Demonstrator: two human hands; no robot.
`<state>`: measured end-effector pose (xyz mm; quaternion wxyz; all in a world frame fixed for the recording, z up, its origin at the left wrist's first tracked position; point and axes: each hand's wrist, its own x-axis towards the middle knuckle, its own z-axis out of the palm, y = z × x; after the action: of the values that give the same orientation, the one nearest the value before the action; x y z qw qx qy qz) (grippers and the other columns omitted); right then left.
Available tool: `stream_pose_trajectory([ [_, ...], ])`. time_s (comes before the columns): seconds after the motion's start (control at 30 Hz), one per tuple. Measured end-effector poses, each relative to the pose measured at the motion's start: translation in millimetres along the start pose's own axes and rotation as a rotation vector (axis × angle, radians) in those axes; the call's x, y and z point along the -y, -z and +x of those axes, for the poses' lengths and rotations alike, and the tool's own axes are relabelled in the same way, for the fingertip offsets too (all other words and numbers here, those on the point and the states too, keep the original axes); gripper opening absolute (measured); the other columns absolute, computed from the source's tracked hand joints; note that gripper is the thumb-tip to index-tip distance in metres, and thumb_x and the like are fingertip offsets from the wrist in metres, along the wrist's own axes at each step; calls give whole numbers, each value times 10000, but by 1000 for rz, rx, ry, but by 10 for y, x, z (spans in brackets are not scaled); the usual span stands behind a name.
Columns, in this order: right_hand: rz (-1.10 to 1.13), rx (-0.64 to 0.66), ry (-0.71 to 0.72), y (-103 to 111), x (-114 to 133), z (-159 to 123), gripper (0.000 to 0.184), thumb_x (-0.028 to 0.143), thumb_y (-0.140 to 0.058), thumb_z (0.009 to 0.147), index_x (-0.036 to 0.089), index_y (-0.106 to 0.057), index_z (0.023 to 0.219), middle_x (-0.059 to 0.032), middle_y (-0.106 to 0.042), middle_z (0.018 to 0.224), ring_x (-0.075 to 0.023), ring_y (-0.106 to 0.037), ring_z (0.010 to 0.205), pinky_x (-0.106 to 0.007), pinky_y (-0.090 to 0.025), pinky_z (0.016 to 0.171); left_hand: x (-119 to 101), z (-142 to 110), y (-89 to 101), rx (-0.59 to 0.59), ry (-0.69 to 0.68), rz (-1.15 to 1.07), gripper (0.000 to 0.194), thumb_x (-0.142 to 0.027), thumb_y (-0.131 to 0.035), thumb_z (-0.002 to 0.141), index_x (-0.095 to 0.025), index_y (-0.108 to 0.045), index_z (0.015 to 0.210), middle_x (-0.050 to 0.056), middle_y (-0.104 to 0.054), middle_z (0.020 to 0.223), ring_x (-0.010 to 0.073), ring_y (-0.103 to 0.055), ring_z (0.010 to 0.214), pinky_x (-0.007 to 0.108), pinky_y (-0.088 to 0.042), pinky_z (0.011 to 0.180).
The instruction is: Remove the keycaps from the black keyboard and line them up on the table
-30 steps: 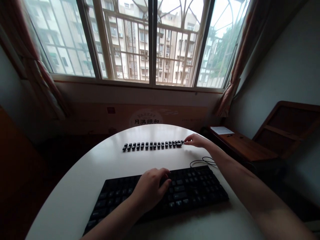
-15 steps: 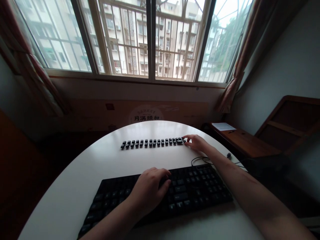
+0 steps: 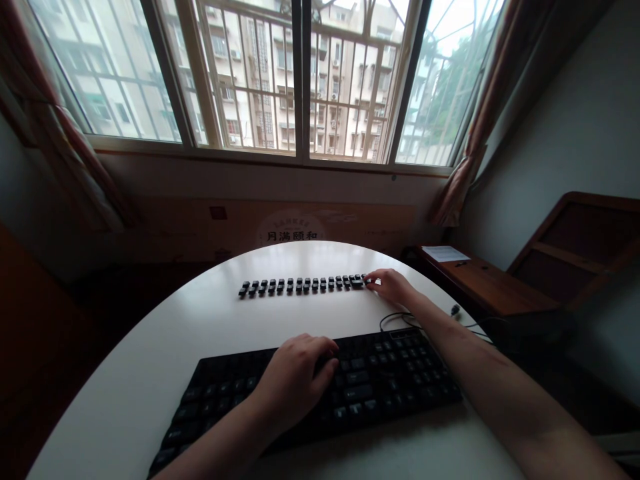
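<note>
My left hand (image 3: 300, 373) rests over the black keyboard (image 3: 400, 370), its fingers curled and the thumb apart from the index finger. No object shows in it, though the gap beneath the fingers is dark. Farther out on the white table, small black keycaps (image 3: 307, 287) stand in two long rows. At the right end of these rows is my right hand (image 3: 390, 285), with thumb and index finger closed around the last keycap (image 3: 367, 281), which the fingertips partly cover.
A black cable (image 3: 387, 321) loops behind the keyboard and trails to the right, under my right forearm. The round white table (image 3: 150, 347) has a curved edge. To the right stands a wooden chair (image 3: 525, 287) with a paper (image 3: 445, 253) on it. Windows line the far wall.
My right thumb and index finger have drawn closer together at the right end of the keycap rows. My left hand stays on the keyboard. The view has shifted slightly.
</note>
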<state>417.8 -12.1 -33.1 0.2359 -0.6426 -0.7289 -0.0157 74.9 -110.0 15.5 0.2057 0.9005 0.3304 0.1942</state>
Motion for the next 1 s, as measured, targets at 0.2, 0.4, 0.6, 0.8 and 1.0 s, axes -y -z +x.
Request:
stream_pose_trajectory([
  [0.2, -7, -18, -10, 18, -41, 3, 302, 264, -685, 794, 288, -717, 1093, 11, -753, 897, -171, -675, 766, -256, -468, 719, -7, 0, 6, -2, -14, -3, 190, -277, -522, 875, -216, -674, 971, 66, -710, 928, 236, -635, 886, 370, -476, 828],
  [0.4, -13, -20, -16, 19, -52, 2, 208, 279, -680, 797, 279, -745, 994, 11, -757, 900, -173, -679, 773, -256, -464, 717, -8, -5, 11, -2, -7, -7, 186, -273, -531, 869, -218, -678, 968, 62, -708, 932, 239, -636, 891, 377, -477, 836],
  [0.6, -20, -31, -8, 57, 3, -12, 246, 306, -696, 789, 281, -737, 1030, 3, -751, 915, -185, -678, 795, -267, -481, 735, -19, 1, 19, -1, -10, -1, 183, -270, -525, 872, -215, -674, 963, 65, -710, 927, 238, -635, 890, 374, -475, 839],
  [0.8, -21, -94, -16, 53, 0, 17, 331, 167, -511, 883, 225, -699, 1148, -53, -685, 1182, -199, -655, 988, -301, -493, 893, -4, 1, 4, 3, -6, 6, 180, -270, -530, 875, -220, -672, 972, 63, -708, 938, 240, -638, 896, 371, -473, 836],
  [1.0, -10, -47, -8, -25, -20, 39, 480, 22, -477, 805, 246, -710, 1160, -21, -685, 1209, -183, -642, 1054, -281, -479, 968, 3, -2, -1, 10, -3, 13, 185, -273, -530, 878, -219, -674, 981, 67, -706, 943, 239, -635, 899, 370, -474, 839],
])
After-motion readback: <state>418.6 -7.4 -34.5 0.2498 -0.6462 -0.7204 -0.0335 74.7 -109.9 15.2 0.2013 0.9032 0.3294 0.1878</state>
